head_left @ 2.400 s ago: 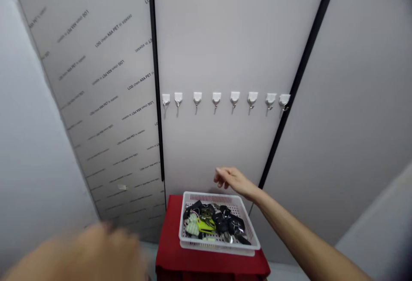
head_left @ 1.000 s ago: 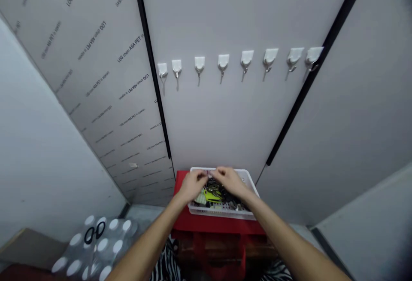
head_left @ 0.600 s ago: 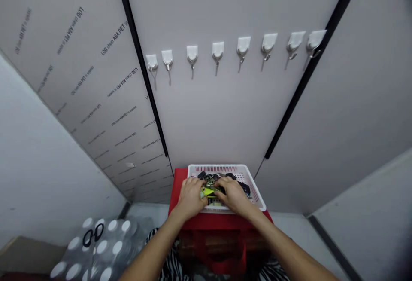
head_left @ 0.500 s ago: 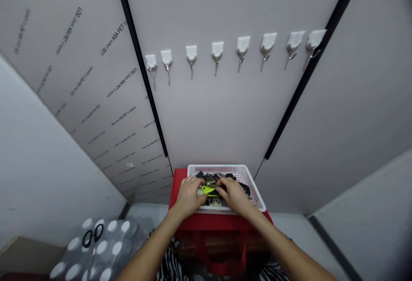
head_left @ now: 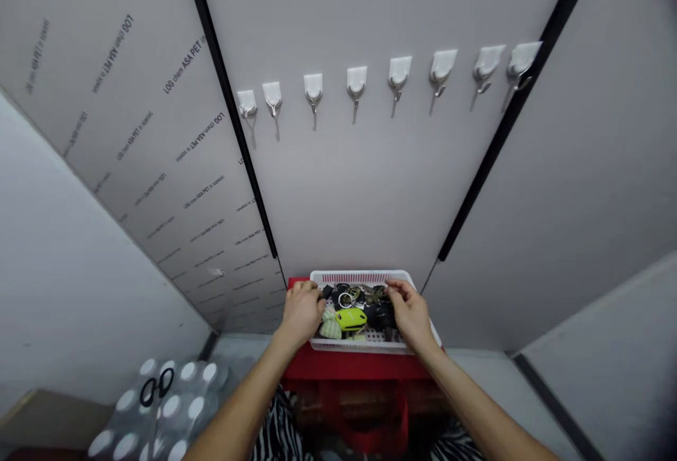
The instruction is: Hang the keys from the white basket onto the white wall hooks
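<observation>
1. The left hand (head_left: 302, 309) sits at the left edge of a white basket (head_left: 360, 277). Its fingers are curled and its fingertips are against a black piece at the edge of the pile of keys (head_left: 370, 306). I cannot tell whether it is gripping anything.
2. The right hand (head_left: 410, 309) is over the right side of the basket. Its fingers are bent down and its fingertips rest on the dark keys near the far rim. I cannot tell whether it has pinched one.
3. The keys lie heaped inside the basket, between the two hands. A yellow-green fob (head_left: 350, 318) lies towards the near side. A pale green tag (head_left: 331, 328) is just beside it on the left, and a metal ring (head_left: 346, 299) lies behind it.
4. The basket stands on a small desk (head_left: 338, 366) covered in red, which is pushed up against the wall (head_left: 343, 193).
5. A row of eight white hooks (head_left: 356, 82) is fixed to the wall, well above the basket.
6. On the floor to the lower left is a wrapped pack of bottles (head_left: 159, 412). Striped black-and-white cloth (head_left: 278, 436) shows below the desk.
</observation>
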